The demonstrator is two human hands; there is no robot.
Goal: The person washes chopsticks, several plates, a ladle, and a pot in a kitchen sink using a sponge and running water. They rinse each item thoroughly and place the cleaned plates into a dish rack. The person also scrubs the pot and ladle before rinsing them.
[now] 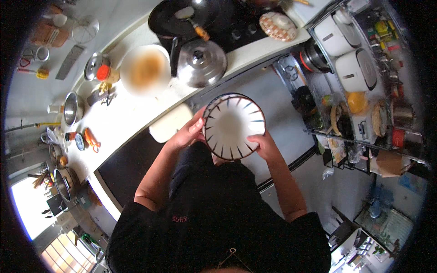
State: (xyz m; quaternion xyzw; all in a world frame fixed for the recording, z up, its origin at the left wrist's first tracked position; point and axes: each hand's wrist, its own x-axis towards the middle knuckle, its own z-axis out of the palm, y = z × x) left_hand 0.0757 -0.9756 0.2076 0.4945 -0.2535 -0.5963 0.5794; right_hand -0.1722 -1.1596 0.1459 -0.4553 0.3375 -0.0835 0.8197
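Note:
Both hands hold a white bowl with dark radiating stripes and a brown rim in front of my body, its inside facing the camera. A second rim shows at its upper edge, so another bowl seems stacked with it. My left hand grips its left side, fingers partly hidden behind it. My right hand holds the lower right edge with the thumb over the rim. Beyond the bowl, a stainless steel lid with a black knob lies at the counter's edge beside a plate of blurred brown food.
A black wok with a ladle stands on the stove. A patterned lid lies at its right. The counter holds a red-capped jar and a steel bowl. A wire shelf with white containers stands at right.

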